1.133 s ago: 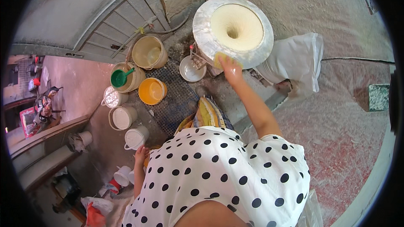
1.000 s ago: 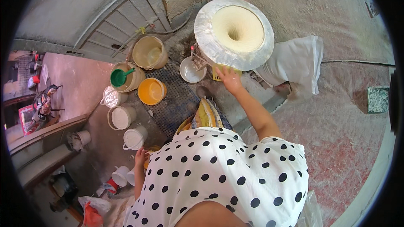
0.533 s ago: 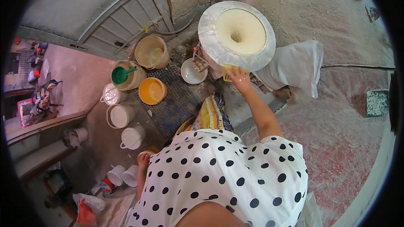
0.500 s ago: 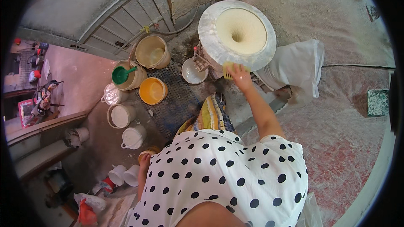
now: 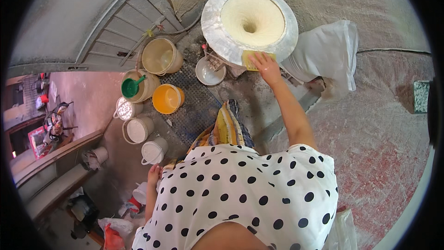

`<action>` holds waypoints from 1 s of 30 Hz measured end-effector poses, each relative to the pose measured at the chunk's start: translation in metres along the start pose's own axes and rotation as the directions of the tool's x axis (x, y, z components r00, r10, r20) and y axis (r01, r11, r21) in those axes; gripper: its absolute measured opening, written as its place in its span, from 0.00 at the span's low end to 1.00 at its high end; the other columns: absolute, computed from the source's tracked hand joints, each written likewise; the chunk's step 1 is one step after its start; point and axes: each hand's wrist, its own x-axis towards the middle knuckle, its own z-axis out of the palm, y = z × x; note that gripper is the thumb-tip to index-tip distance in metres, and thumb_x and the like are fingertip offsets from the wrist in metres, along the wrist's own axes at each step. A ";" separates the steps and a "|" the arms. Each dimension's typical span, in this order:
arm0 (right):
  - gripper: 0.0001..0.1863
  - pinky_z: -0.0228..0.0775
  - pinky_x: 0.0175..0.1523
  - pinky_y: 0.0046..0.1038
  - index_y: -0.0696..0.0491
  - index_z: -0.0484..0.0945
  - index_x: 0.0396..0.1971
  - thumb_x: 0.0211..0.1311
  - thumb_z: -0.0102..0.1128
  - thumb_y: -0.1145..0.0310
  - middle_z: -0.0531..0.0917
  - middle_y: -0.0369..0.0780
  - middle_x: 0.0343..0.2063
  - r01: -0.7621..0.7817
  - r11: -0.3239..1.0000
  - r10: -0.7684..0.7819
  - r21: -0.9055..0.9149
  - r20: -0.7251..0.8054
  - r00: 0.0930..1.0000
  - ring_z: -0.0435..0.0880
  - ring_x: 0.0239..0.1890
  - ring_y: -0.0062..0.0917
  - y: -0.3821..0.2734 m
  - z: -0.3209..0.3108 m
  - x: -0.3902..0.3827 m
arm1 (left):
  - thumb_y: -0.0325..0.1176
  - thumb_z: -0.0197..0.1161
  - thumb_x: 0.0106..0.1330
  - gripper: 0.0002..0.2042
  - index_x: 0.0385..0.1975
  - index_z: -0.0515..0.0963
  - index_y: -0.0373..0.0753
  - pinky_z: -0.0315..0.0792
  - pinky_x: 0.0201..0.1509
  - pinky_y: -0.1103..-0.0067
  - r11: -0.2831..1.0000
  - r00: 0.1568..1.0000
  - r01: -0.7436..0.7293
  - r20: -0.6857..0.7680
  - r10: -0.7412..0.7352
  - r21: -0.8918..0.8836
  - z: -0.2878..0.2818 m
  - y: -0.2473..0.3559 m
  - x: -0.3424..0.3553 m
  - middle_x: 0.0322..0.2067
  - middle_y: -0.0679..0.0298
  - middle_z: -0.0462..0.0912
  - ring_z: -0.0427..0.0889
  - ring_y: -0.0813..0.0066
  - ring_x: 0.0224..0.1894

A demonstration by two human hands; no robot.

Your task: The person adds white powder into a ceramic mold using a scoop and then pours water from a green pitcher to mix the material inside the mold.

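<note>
Head view, looking steeply down: a dusty concrete floor (image 5: 370, 125), pale and powder-streaked with reddish patches at the right, meets a rough grey wall and a slatted metal door (image 5: 125, 28) at the upper left; a dark perforated mat (image 5: 192, 106) lies on the floor before the door. On and beside the mat stand several containers: a cream bucket (image 5: 159, 56), a second bucket holding a green scoop (image 5: 132, 86), an orange tub (image 5: 167, 98), a shallow white bowl (image 5: 209, 71) and three white lidded pails (image 5: 138, 129) toward the lower left. At the top centre stands a large round mould (image 5: 217, 23) with a broad grey-white rim and a cream funnel-shaped hollow at its middle; a white plastic sack (image 5: 326, 58) lies just to its right. The person wears a white garment with black dots, which fills the lower middle of the view. The right hand (image 5: 267, 65) is stretched forward, fingers spread flat and pressing a yellow sponge (image 5: 253, 59) against the near lower rim of the mould, the sponge lying under and just ahead of the fingertips. The left hand (image 5: 153, 174) hangs low at the person's side near the white pails, its fingers loosely curled with nothing in them
</note>
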 end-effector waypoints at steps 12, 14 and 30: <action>0.32 0.71 0.54 0.39 0.44 0.73 0.57 0.48 0.59 0.78 0.76 0.34 0.57 0.085 0.996 -0.085 0.011 -0.013 0.996 0.74 0.58 0.37 0.038 -0.006 -0.001 | 0.36 0.54 0.72 0.18 0.58 0.69 0.40 0.70 0.27 0.87 0.999 0.997 -0.041 0.063 0.042 -0.027 -0.015 0.003 0.010 0.34 0.68 0.81 0.75 0.85 0.26; 0.30 0.72 0.53 0.38 0.44 0.73 0.57 0.49 0.57 0.77 0.77 0.34 0.56 0.067 0.998 -0.068 -0.021 -0.041 0.997 0.75 0.57 0.37 0.023 -0.002 -0.013 | 0.36 0.55 0.72 0.18 0.58 0.69 0.39 0.71 0.28 0.87 0.999 0.997 -0.034 0.073 0.034 0.004 -0.016 0.012 0.007 0.34 0.66 0.81 0.75 0.83 0.27; 0.31 0.76 0.34 0.42 0.43 0.67 0.62 0.55 0.54 0.74 0.73 0.45 0.57 0.033 0.983 -0.008 -0.181 0.134 0.991 0.79 0.47 0.45 -0.089 0.020 0.023 | 0.33 0.52 0.72 0.19 0.61 0.66 0.36 0.72 0.34 0.84 0.994 0.994 -0.109 0.034 0.109 0.008 0.038 0.052 0.016 0.41 0.62 0.81 0.79 0.79 0.35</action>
